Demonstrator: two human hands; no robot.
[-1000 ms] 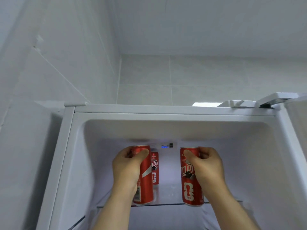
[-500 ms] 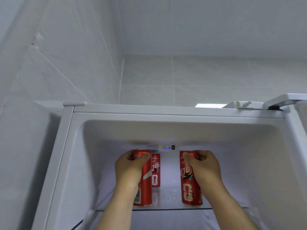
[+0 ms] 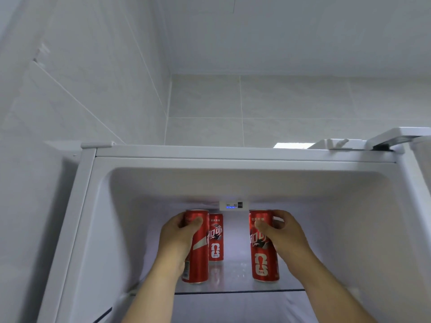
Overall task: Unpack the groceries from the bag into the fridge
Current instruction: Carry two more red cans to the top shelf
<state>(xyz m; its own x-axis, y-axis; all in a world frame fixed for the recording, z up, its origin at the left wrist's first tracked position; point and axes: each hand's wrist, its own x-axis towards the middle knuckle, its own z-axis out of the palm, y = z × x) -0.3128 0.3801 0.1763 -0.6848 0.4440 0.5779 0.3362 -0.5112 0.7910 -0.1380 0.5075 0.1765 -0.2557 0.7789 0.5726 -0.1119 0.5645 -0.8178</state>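
On the glass fridge shelf [image 3: 238,284], the left hand [image 3: 178,238] grips one tall red aluminium can [image 3: 198,250]; the right hand [image 3: 283,236] grips another, marked "FIFA" [image 3: 263,255]. A third "FIFA" can [image 3: 215,238] stands behind.

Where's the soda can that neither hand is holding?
In the head view, the free can stands at the back of the glass shelf, just behind the front-left can that the left hand grips.
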